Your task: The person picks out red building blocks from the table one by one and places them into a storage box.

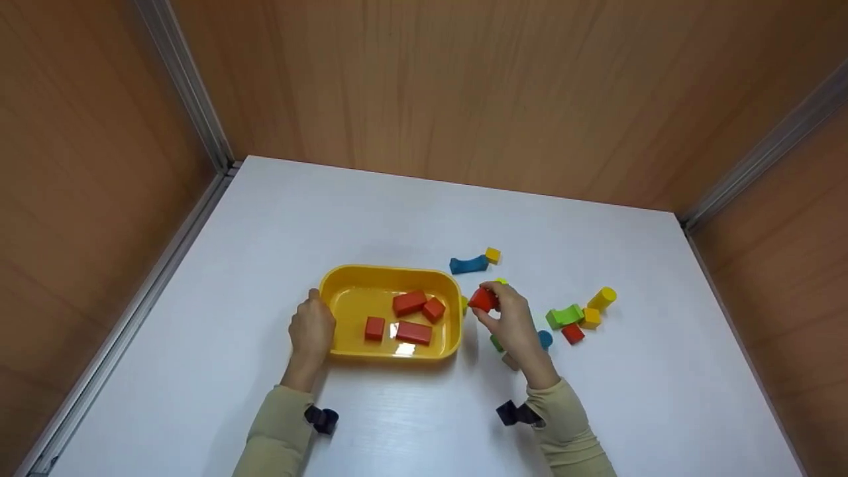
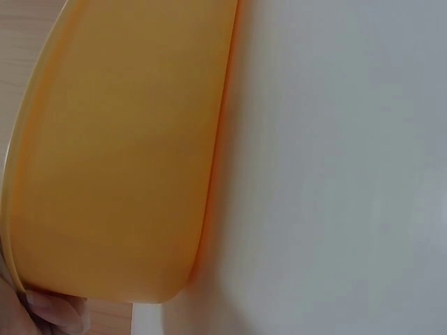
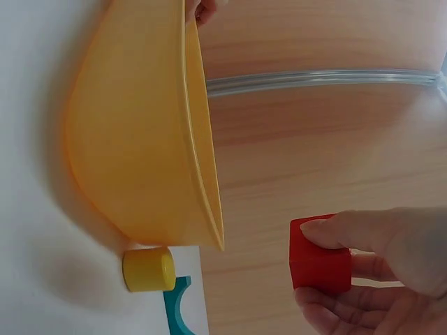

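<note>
A yellow plastic tub (image 1: 391, 358) stands on the white table with several red blocks (image 1: 414, 332) in it. My left hand (image 1: 311, 329) grips its left rim; in the left wrist view only fingertips (image 2: 52, 310) show at the rim. Just off the opposite end, my right hand (image 1: 515, 324) pinches a red block (image 3: 320, 255) between thumb and fingers. That block is held up off the table, near the rim's height. Below the tub's right end sits a short yellow cylinder (image 3: 149, 269).
Behind my right hand lie a blue arched block (image 1: 468, 265) and a small yellow cube (image 1: 493, 255). Farther right are a green arched block (image 1: 564, 317), a yellow cylinder (image 1: 602, 299), a yellow cube (image 1: 590, 318) and a red cube (image 1: 573, 333). Wooden panels (image 1: 424, 93) border the table.
</note>
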Motion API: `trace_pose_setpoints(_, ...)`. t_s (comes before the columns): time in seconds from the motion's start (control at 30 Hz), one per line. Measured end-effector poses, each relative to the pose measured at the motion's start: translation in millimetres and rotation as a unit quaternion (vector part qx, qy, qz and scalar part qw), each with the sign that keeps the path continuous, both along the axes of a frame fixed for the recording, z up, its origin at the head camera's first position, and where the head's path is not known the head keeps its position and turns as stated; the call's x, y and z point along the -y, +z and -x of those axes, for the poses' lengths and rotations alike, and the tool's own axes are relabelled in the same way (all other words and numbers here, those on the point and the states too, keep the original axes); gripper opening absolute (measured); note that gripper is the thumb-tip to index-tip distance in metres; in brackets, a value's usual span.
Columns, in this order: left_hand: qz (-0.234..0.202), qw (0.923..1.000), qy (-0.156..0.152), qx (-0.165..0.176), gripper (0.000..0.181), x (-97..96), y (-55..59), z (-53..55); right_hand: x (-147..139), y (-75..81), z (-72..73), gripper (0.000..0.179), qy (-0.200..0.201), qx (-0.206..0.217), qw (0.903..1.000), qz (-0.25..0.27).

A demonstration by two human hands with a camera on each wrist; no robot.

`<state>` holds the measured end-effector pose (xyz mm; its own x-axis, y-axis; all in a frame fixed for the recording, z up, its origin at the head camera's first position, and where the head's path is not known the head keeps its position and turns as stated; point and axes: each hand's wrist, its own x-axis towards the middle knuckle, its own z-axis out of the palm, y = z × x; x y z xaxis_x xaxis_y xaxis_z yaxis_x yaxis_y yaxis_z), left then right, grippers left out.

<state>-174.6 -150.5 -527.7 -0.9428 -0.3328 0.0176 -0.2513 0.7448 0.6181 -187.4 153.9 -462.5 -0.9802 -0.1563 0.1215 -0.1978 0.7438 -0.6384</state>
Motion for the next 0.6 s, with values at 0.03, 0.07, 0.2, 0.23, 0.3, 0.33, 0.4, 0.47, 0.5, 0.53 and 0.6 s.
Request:
trace_pose_setpoints(0.03, 0.001, 1.0000, -0.001, -0.001, 0.021, -0.1, 0.0, -0.2, 3, 0.6, 0.7, 0.043, 0.005, 0.001, 1.0000, 0.003)
trace_pose_setpoints(0.07, 0.002, 1.0000, -0.001, -0.001, 0.021, -0.3, 0.0, -0.6, 6, 1.2, 1.4, 0.043, 0.011, 0.001, 0.9999, 0.004)
trace_pose_setpoints(0.2, 0.003, 1.0000, -0.001, -0.004, 0.019, -0.7, 0.4, -1.4, 18, 3.8, 5.5, 0.041, 0.038, -0.007, 0.9992, 0.010)
trace_pose_setpoints(0.23, 0.003, 1.0000, -0.001, -0.007, 0.019, -0.8, 0.6, -1.6, 22, 4.1, 6.7, 0.041, 0.045, -0.011, 0.9989, 0.009)
trace_pose_setpoints(0.3, 0.006, 0.9999, -0.003, -0.016, 0.018, -0.6, 0.9, -1.8, 28, 4.4, 8.6, 0.041, 0.062, -0.021, 0.9978, 0.007)
trace_pose_setpoints(0.33, 0.009, 0.9997, -0.004, -0.020, 0.017, -0.5, 0.9, -1.6, 32, 4.2, 9.5, 0.041, 0.070, -0.024, 0.9972, 0.007)
trace_pose_setpoints(0.4, 0.013, 0.9996, -0.006, -0.025, 0.017, -0.4, 0.6, -1.5, 39, 3.5, 11.0, 0.042, 0.087, -0.027, 0.9958, 0.004)
trace_pose_setpoints(0.47, 0.015, 0.9996, -0.008, -0.023, 0.017, -0.5, 0.3, -1.3, 46, 2.7, 12.2, 0.041, 0.101, -0.025, 0.9946, 0.000)
trace_pose_setpoints(0.5, 0.014, 0.9997, -0.008, -0.019, 0.017, -0.7, 0.1, -1.3, 50, 2.1, 12.9, 0.041, 0.104, -0.020, 0.9943, -0.001)
trace_pose_setpoints(0.53, 0.014, 0.9997, -0.008, -0.016, 0.018, -0.6, -0.2, -1.3, 53, 1.7, 13.3, 0.040, 0.108, -0.014, 0.9940, -0.001)
trace_pose_setpoints(0.6, 0.014, 0.9998, -0.006, -0.010, 0.019, -0.9, 0.0, -1.9, 61, 1.1, 14.3, 0.040, 0.116, -0.007, 0.9932, -0.009)
